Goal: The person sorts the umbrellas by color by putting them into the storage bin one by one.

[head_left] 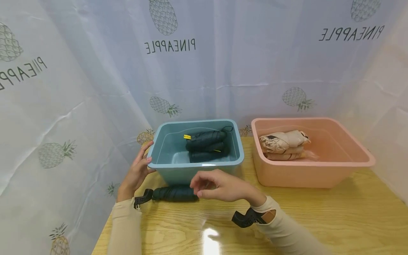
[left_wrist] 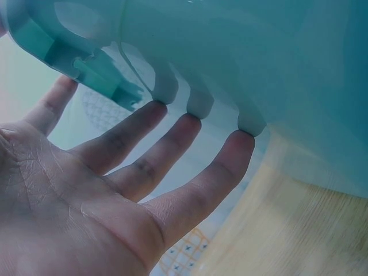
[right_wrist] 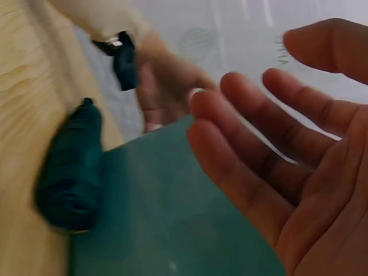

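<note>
My left hand (head_left: pixel 137 172) is at the left end of a blue plastic bin (head_left: pixel 194 165). In the left wrist view its nearly straight fingers (left_wrist: pixel 198 192) touch the bin's outer wall, and the thumb lies by the rim. In front of the bin, a folded dark green umbrella (head_left: pixel 175 194) lies on the table. My right hand (head_left: pixel 220 185) hovers before the bin's front wall, fingers loosely bent and holding nothing, overlapping the umbrella's right end in the head view. Inside the bin, several folded dark umbrellas (head_left: pixel 207 140) are piled toward the right, one with a yellow tag.
To the right stands a pink bin (head_left: pixel 306 173) with folded beige umbrellas (head_left: pixel 285 141) at its left end. Both bins sit on a wooden table (head_left: pixel 306 212). A white curtain (head_left: pixel 223 63) printed with pineapples hangs behind and at the sides.
</note>
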Tool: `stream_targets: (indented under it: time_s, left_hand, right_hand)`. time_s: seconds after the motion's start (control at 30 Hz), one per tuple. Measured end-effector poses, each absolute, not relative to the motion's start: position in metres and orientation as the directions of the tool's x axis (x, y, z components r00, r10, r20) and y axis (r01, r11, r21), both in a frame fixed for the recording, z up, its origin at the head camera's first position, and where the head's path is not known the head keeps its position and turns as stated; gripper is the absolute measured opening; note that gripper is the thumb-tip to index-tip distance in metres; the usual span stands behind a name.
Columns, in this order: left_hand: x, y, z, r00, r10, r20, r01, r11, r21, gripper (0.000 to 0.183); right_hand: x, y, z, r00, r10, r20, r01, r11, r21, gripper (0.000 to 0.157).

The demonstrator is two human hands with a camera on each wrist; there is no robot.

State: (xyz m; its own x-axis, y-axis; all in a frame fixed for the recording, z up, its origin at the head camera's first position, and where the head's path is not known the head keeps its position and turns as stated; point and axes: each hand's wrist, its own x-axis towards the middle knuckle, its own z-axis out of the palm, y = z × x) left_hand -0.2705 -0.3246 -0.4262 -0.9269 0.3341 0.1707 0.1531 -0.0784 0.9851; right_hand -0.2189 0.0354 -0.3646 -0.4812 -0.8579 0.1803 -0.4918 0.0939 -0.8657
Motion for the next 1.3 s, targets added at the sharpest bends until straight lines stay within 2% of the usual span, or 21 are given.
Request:
stream_targets:
  time_s: [0.13,0.4,0.7,1.1,1.3]
  left_hand:
    - [-0.271,-0.325,-0.426,-0.929,0.331,0.167,0.152,-0.069,0.986,0.062]
    - [-0.271,-0.324,-0.426,-0.930,0.330,0.165,0.152,-0.066,0.986,0.063]
    - [-0.270,-0.325,-0.426,-0.932,0.324,0.161,0.148,-0.067,0.987,0.063]
    - [-0.271,-0.323,-0.423,-0.935,0.316,0.161,0.145,-0.075,0.987,0.064]
    - [-0.270,-0.324,-0.424,-0.933,0.323,0.158,0.141,-0.075,0.987,0.064]
  right_hand:
    - [-0.213,0.028,-0.390,-0.542,-0.833,0.107,-0.543,0.250,-0.802,0.023]
    - [-0.205,0.018,-0.430,-0.666,-0.742,0.076,-0.617,0.490,-0.616,0.044]
    - [-0.203,0.007,-0.449,-0.720,-0.693,0.037,-0.605,0.601,-0.522,0.064]
    - [-0.203,-0.014,-0.456,-0.781,-0.625,0.007,-0.572,0.710,-0.410,0.064]
    - [-0.200,-0.027,-0.467,-0.815,-0.576,0.061,-0.564,0.765,-0.311,0.061]
